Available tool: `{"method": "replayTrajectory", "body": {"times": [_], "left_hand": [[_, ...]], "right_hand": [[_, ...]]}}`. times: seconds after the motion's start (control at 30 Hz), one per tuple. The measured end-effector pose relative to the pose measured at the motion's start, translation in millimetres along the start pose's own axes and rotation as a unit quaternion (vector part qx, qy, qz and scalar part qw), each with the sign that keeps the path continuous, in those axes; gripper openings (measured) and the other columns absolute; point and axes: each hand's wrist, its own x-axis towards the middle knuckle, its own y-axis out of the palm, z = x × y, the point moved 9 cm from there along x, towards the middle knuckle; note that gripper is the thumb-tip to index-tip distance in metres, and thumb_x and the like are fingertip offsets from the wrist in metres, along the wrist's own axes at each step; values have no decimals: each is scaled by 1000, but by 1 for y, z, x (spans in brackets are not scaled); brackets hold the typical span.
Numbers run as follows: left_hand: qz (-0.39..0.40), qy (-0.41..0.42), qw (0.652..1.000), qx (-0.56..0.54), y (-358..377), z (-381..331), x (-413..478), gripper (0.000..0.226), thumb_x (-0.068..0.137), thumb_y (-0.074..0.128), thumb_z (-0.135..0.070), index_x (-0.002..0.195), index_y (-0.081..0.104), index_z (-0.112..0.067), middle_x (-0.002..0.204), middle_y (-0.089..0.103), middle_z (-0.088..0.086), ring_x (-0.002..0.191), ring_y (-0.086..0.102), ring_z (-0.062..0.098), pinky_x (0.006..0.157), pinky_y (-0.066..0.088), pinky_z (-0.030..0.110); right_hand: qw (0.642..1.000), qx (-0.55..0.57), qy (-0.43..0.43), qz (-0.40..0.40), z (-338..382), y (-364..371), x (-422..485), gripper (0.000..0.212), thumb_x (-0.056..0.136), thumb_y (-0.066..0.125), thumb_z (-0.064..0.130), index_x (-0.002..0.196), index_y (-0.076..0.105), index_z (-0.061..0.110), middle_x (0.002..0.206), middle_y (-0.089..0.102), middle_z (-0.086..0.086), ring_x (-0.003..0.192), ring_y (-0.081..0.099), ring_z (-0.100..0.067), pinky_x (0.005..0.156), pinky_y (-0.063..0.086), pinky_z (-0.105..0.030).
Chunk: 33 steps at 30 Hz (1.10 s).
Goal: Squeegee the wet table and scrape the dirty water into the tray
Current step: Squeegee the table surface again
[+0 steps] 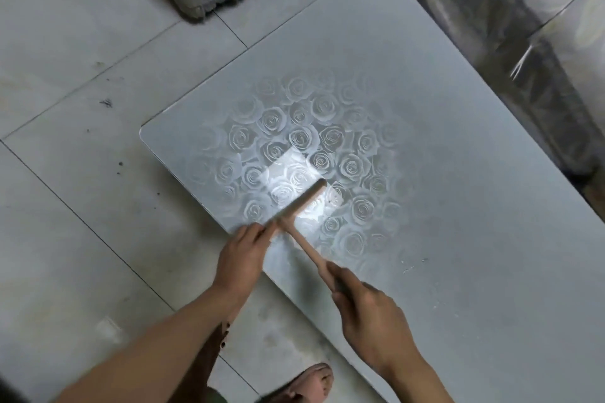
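squeegee (285, 222) blade on table (425, 101) | right hand (368, 309) holds handle | left hand (244, 255) grips blade end

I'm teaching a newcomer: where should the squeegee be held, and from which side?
Hold the squeegee by the free end of its straight handle, coming from the near table edge, as the right hand does; its crossbar blade lies on the table beyond.

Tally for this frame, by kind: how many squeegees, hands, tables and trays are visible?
squeegee: 1
hands: 2, the left hand at the blade's end and the right hand on the handle
table: 1
tray: 0 in view
Total: 4
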Motion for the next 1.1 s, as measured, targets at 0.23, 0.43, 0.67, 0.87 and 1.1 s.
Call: {"method": "replayTrajectory", "body": {"times": [0.23,0.43,0.67,0.87,1.1], "left_hand": [[118,52,990,-55,67,-130,-20,48,75,78,-19,122,65,-17,95,66,-1,88,64,16,69,52,23],[37,-24,984,-175,18,-75,14,43,88,62,-6,127,62,-24,91,63,11,82,60,32,69,49,41],[23,-53,997,-57,4,-2,66,33,93,58,-18,125,63,-15,101,60,13,93,56,33,72,48,42],[159,-29,986,-46,82,-90,21,35,97,47,-36,127,55,-22,115,55,0,109,51,21,86,42,34],[165,-14,972,-165,76,-128,3,32,98,49,-27,127,60,-18,112,60,7,103,56,24,84,38,29]], "right_hand": [[989,-80,119,-17,-103,-24,-74,42,98,33,48,137,21,60,110,62,10,101,59,-13,76,44,-20],[994,-67,-48,-78,-47,-63,-40,45,99,29,44,142,20,55,84,55,0,79,59,-26,60,35,-33],[994,-6,-97,-53,-2,-60,48,33,100,34,38,131,45,40,99,67,-8,92,59,-35,69,46,-37],[998,-20,40,-39,-97,-42,-38,41,100,26,45,140,24,54,88,65,1,86,61,-26,71,51,-37],[990,-124,-2,-69,-73,-52,-78,57,70,81,23,123,64,34,54,41,3,36,48,-26,37,25,-26]]}}
